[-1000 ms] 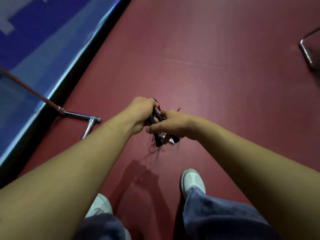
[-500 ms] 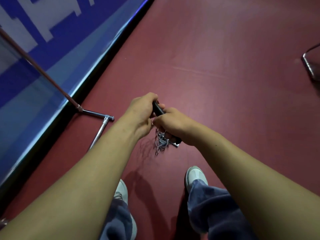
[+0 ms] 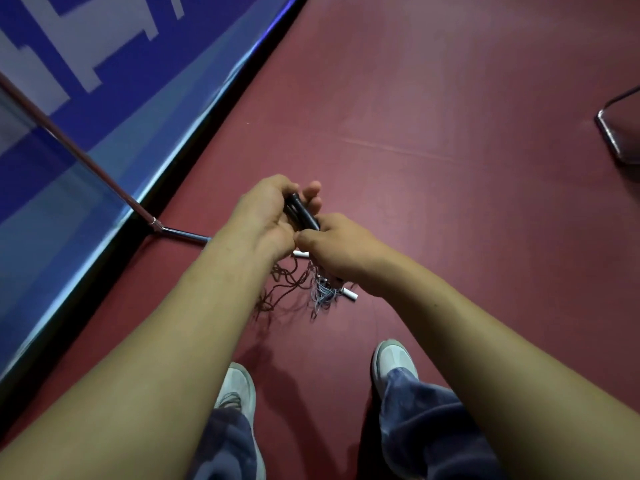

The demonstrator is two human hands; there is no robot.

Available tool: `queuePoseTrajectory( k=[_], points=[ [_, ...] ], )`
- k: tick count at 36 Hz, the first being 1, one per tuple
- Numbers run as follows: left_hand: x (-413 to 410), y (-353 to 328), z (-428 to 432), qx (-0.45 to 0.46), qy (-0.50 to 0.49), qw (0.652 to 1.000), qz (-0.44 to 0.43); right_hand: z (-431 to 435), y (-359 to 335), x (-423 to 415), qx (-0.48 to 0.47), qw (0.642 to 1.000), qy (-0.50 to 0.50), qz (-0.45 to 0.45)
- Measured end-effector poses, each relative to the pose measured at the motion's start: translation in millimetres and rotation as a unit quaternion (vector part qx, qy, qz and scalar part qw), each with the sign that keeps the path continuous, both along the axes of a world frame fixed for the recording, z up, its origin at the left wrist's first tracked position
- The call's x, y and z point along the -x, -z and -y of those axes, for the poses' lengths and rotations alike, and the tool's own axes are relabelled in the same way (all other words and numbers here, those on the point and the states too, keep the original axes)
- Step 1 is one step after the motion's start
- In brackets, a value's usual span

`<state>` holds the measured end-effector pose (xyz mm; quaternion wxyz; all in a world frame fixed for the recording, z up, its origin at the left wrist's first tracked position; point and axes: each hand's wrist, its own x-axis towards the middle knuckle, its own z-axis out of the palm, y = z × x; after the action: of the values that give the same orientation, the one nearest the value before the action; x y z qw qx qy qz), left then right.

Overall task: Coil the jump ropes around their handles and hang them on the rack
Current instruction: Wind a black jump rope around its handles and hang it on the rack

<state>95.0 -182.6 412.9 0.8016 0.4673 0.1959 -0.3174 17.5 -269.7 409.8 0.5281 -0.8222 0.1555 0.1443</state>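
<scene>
Handles (image 3: 300, 212) lie bunched in my curled left hand (image 3: 266, 216) while my right hand (image 3: 346, 254), pressed against it, clamps the tangled ropes (image 3: 323, 294) dangling below, likely so no coils slip.

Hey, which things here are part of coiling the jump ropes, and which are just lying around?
Job: left hand and right hand gripping the black handles; tangled cords hanging below; white handle.
Lying about: metal stand by the blue barrier (role unclear); metal frame at right.
</scene>
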Motion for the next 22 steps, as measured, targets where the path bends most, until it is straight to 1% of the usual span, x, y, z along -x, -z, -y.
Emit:
queuePoseTrajectory(
  k=[5, 8, 10, 12, 14, 16, 18, 20, 22],
  points=[
    [-1.5, -9.2, -7.2, 0.023, -0.005, 0.999, -0.038, 0.1, -5.8, 5.4, 0.004, 0.999, -0.032, 0.01],
    [-11.8, -3.3, -12.4, 0.045, -0.053, 0.995, -0.066, 3.4, -14.1, 13.1, 0.007, 0.996, -0.084, 0.022],
    [-24.0, 12.9, -22.2, 0.029, -0.095, 0.992, -0.076, 5.3, -22.0, 19.2, -0.017, 0.993, -0.112, 0.028],
    [-33.1, 31.0, -36.3, -0.007, -0.112, 0.989, -0.096, 8.7, -28.2, 24.9, -0.061, 0.991, -0.111, 0.035],
    [-35.5, 43.6, -46.9, -0.039, -0.085, 0.99, -0.108, 12.0, -31.3, 28.5, -0.079, 0.991, -0.098, 0.042],
    [-32.1, 46.7, -49.6, -0.07, -0.045, 0.993, -0.084, 14.5, -30.4, 29.1, -0.083, 0.993, -0.072, 0.049],
    [-27.1, 44.3, -46.5, -0.109, 0.015, 0.993, -0.05, 17.2, -27.8, 27.2, -0.113, 0.992, -0.027, 0.057],
    [-20.3, 41.2, -41.2, -0.189, 0.108, 0.976, 0.004, 20.0, -28.6, 23.3, -0.124, 0.989, 0.015, 0.08],
    [-11.4, 37.3, -35.7, -0.276, 0.203, 0.938, 0.053, 21.9, -30.6, 19.1, -0.124, 0.985, 0.054, 0.108]
  ],
)
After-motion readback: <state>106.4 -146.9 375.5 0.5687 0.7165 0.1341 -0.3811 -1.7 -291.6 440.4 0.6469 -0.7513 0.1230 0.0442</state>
